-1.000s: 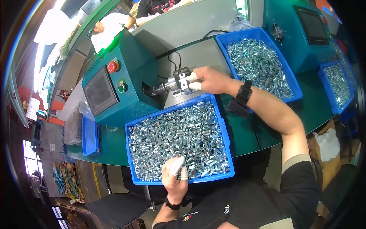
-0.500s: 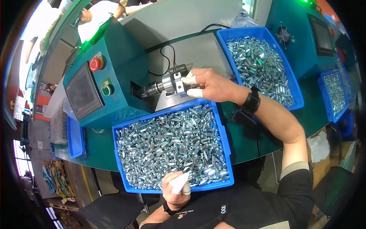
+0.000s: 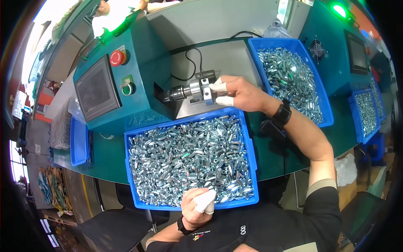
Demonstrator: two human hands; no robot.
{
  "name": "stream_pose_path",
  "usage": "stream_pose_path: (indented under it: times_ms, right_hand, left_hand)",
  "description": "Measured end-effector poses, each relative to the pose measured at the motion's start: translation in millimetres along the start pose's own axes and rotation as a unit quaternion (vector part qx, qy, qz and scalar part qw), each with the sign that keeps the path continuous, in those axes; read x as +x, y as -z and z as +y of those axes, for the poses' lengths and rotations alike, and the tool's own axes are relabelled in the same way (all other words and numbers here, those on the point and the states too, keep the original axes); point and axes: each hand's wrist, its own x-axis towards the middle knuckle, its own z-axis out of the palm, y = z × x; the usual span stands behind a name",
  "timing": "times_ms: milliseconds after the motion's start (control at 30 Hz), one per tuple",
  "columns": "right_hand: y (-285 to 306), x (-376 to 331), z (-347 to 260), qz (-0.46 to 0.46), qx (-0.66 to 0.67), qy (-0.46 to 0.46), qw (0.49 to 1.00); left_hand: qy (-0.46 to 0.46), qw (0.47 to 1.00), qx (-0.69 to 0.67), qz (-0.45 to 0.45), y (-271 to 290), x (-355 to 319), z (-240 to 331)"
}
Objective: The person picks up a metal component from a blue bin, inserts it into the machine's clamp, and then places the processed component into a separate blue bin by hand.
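My right hand (image 3: 245, 94) reaches to the metal clamping fixture (image 3: 206, 91) beside the green machine. Its white-covered thumb and fingertips are bent against the fixture's right side; whatever lies between them is hidden. In line with the fixture, a dark chuck (image 3: 176, 93) comes out of the machine's side. My left hand (image 3: 196, 208) is closed in a pinch over the near rim of the big blue tray (image 3: 254, 168), white covers on its fingertips. What it holds, if anything, cannot be made out. Small shiny hexagonal metal pieces (image 3: 189, 159) fill this tray.
The green machine (image 3: 142, 71) carries a screen (image 3: 97, 88) and a red stop button (image 3: 118, 58). Another blue tray of metal pieces (image 3: 289, 80) stands at the back right, near a second green machine (image 3: 331, 54). A person (image 3: 113, 17) is beyond the partition.
The view has shifted slightly, so the machine appears lower and farther right. My right hand stays at the fixture; my left hand has moved slightly right along the tray's near rim, still pinched.
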Motion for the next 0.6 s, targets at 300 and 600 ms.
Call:
stream_pose_path:
  times_ms: [300,600]
  right_hand:
    - [-7,3,17,0.059,-0.031,0.019,0.998]
    - [5,11,7,0.133,0.132,-0.138,0.973]
  left_hand:
    - [0.018,0.999,0.034,0.02,-6,1,3]
    - [0.052,0.994,-0.01,-0.091,24,50,0]
